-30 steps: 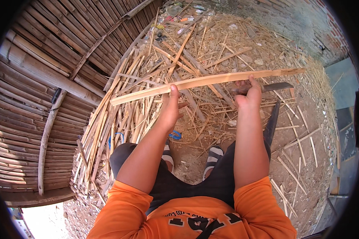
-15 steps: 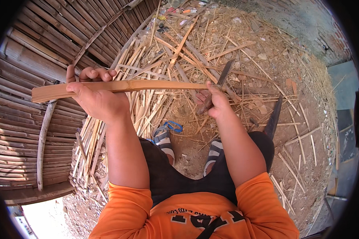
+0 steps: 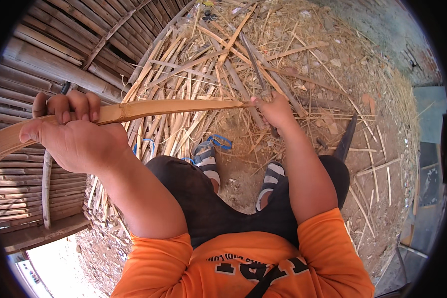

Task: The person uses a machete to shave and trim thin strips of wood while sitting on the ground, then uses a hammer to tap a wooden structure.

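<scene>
head view: left hand [image 3: 82, 139] grips bamboo strip [image 3: 174, 108], right hand [image 3: 277, 111] grips knife [image 3: 258, 75]; orange shirt [image 3: 156, 260] bears dark lettering [image 3: 225, 268].

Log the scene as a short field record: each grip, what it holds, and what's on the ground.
Left grip: closed around the wider part of a long tan bamboo strip
Right grip: closed on a dark-bladed knife; strip's narrow end at its thumb
Blade direction: away from the person
Ground, left of centre: heaped pale, thin wooden strips
Near left foot: blue looped cord
Beside right knee: dark tapered object, kind unclear
</scene>
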Motion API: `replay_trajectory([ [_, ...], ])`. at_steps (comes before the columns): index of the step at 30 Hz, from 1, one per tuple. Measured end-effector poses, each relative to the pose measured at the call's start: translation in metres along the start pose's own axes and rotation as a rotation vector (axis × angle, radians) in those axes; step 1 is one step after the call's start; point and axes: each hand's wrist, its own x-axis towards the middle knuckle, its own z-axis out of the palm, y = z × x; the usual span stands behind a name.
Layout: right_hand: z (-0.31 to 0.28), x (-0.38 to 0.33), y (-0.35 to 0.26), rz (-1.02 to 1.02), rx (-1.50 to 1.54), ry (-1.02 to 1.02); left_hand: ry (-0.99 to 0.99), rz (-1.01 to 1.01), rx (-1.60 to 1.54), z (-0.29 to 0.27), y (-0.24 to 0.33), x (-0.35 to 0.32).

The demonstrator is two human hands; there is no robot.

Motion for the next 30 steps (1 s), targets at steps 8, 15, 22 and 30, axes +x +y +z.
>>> replay_trajectory([
  [8,-0.017,-0.014,-0.019,0.026,0.329,-0.021,-0.14,0.154,-0.091,-0.021,0.047,0.003],
  [15,-0.015,-0.021,-0.023,0.003,0.338,-0.032,-0.042,0.069,0.084,0.001,0.011,-0.007],
  [22,-0.006,-0.019,-0.022,-0.019,0.261,-0.082,-0.026,0.066,0.225,0.016,0.002,-0.018],
  [30,0.012,-0.019,-0.012,-0.143,0.065,-0.017,-0.003,0.054,0.251,0.009,-0.023,-0.007],
])
